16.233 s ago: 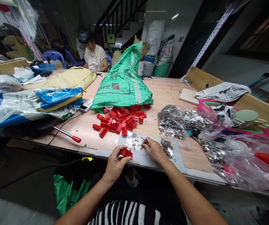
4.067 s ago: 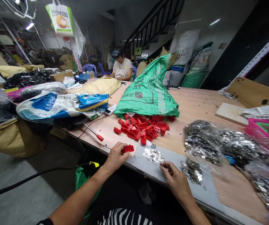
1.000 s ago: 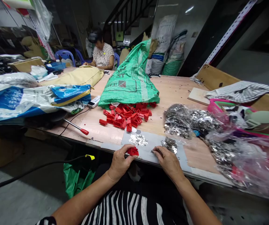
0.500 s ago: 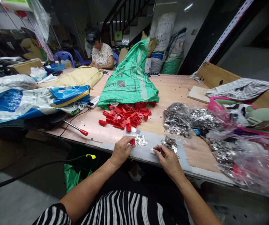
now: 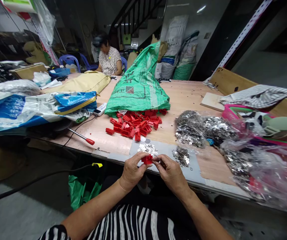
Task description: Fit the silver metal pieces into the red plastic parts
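Note:
A red plastic housing (image 5: 147,159) is pinched between the thumb and fingers of my left hand (image 5: 131,170), just above the table's front edge. My right hand (image 5: 172,173) is closed around a thin dark tool (image 5: 161,162), with its fingertips right against the housing's right side. Any small piece at those fingertips is too tiny to make out. Behind the housing, a bright heap of small metal pieces (image 5: 147,148) lies on a grey sheet (image 5: 164,150). A darker heap of metal pieces (image 5: 181,155) lies farther right on that sheet.
Red housings (image 5: 133,124) spill from a green woven sack (image 5: 138,90). Clear bags of metal pieces (image 5: 190,128) and a pink basket (image 5: 229,111) stand at right. A red-handled lever (image 5: 90,141) juts out at left. Across the table sits another person (image 5: 110,60).
My right hand has moved left from beside the dark metal heap to the red housing. My left hand has shifted slightly right and down with the housing, so both hands now meet.

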Tool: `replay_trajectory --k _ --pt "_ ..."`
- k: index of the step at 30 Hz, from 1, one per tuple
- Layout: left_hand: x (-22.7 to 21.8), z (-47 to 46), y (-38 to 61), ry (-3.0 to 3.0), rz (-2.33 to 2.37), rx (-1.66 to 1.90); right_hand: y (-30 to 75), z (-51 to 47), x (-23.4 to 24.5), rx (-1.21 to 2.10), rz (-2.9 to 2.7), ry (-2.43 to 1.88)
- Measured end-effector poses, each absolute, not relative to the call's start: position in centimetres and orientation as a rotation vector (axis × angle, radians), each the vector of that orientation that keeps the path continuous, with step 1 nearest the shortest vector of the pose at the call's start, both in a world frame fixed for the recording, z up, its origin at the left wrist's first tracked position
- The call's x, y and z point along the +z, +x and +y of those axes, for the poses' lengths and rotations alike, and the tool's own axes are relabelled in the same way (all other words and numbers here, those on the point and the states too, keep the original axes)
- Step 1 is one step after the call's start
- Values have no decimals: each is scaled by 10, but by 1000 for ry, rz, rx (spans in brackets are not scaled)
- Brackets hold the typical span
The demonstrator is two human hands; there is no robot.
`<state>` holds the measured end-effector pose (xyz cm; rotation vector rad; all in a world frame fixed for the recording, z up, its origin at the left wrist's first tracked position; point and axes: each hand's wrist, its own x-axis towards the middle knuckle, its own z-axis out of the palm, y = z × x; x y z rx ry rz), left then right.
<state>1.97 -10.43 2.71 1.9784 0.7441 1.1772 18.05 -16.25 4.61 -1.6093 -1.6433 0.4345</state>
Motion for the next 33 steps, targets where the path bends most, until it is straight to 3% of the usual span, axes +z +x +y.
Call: replay_trajectory --k 8,16,33 --pt "26 -113 19 1926 760 1249 173 -162 42 440 -1587 -1553" --pt "27 -117 17 1873 816 1288 184 -166 46 890 -1438 -1476" --pt "33 -124 13 1948 716 1162 181 -162 37 1288 -1168 -1304"
